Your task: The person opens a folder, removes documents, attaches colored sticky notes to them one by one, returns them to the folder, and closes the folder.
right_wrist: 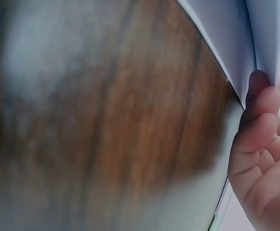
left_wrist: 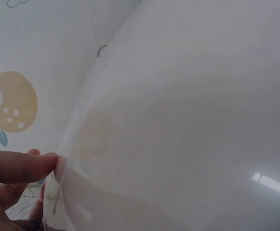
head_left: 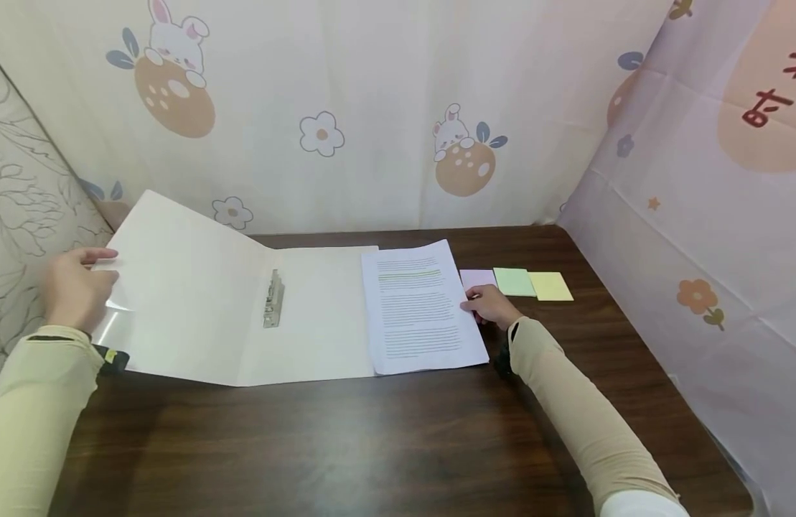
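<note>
A white ring binder (head_left: 326, 316) lies spread on the table, its metal clip (head_left: 273, 300) showing near the spine. My left hand (head_left: 81, 287) pinches the outer edge of the binder's cover (head_left: 184, 294), which tilts up off the table at the left. In the left wrist view, thumb and fingers grip that glossy cover (left_wrist: 178, 120) at its edge. My right hand (head_left: 491, 305) pinches the right edge of some printed sheets (head_left: 417, 309), one line highlighted green. These sheets overlap the binder's right side. In the right wrist view, fingertips (right_wrist: 262, 103) hold the paper's edge (right_wrist: 226, 43).
Behind the right hand lie three sticky note pads in a row: purple (head_left: 476, 278), green (head_left: 515, 281) and yellow (head_left: 550, 286). The dark wooden table (head_left: 346, 445) meets printed curtains (head_left: 372, 143) at the back and right side.
</note>
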The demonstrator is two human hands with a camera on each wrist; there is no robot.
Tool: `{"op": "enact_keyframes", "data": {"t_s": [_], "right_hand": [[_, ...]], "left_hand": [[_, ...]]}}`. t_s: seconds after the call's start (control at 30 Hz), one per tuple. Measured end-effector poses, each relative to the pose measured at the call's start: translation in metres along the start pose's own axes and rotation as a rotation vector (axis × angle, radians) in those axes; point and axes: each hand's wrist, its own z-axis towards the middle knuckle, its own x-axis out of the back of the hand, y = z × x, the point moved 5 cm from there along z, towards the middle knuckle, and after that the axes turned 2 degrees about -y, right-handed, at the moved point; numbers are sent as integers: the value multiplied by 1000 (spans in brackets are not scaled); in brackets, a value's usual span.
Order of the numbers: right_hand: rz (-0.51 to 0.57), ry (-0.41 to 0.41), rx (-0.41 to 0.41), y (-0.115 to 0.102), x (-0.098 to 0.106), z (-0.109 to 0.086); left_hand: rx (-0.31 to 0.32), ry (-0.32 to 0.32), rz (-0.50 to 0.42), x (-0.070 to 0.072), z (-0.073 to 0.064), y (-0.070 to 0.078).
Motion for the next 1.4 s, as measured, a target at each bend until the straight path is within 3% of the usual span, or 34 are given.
{"op": "enact_keyframes", "data": {"t_s": [0.37,0.67,0.87,0.97,1.1,1.23,1.4], "right_hand": [[-16,-6,-18,2,-1,-2],[-3,14,-49,6,-3,-5],[-75,63,-65,4,-3,-10],[-104,78,-66,2,-3,-11],[-126,68,-41,0,-4,-9],[-172,90,-30,-4,-2,-9],[-268,151,13,-15,0,-12]], "left_hand": [[65,97,37,14,-2,-2],[-22,130,135,18,-5,6],[-122,129,312,15,-12,7],[-131,115,362,13,-17,8],[-135,89,393,10,-18,9],[-198,73,415,5,-20,22],[-243,66,327,-7,-26,44]]}}
